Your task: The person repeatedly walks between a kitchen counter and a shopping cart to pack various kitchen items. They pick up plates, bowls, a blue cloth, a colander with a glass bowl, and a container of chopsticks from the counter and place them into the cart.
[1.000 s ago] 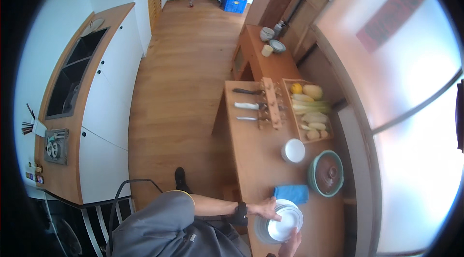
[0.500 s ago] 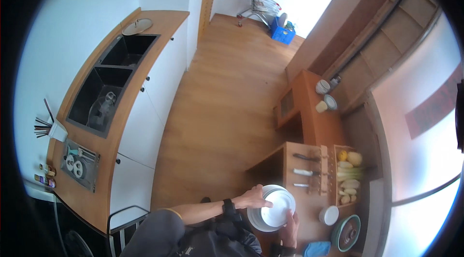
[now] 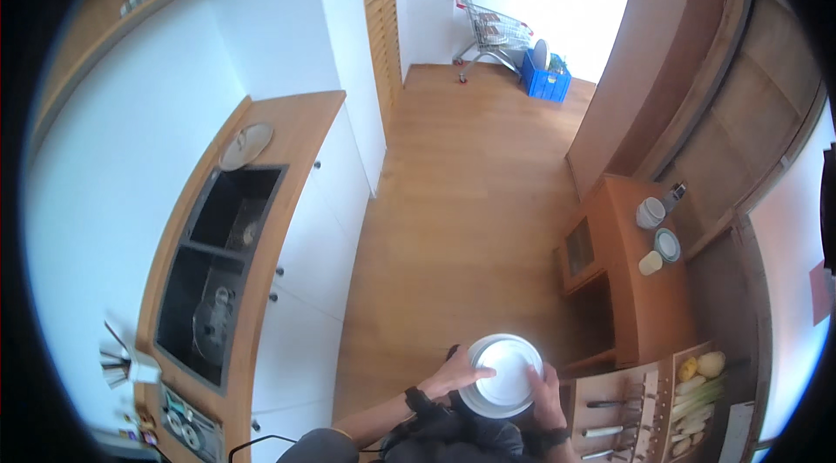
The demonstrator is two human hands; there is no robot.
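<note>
A stack of round white plates is held level in front of my body, low in the middle of the view. My left hand grips its left side, the thumb laid over the rim of the top plate. On the right side my right hand is closed round the edge, thumb also on top. The fingers of both hands are mostly hidden under the stack. Nothing lies on the top plate.
Left is a counter with a double black sink and a glass lid. To the right stand a knife rack, a vegetable crate and a wooden cabinet with bowls. Farther off are a shopping cart and blue crate.
My view has tilted up and shifted, bringing a wall shelf into sight and dropping the green basin and white bowl from it. Both hands still hold the plates.
</note>
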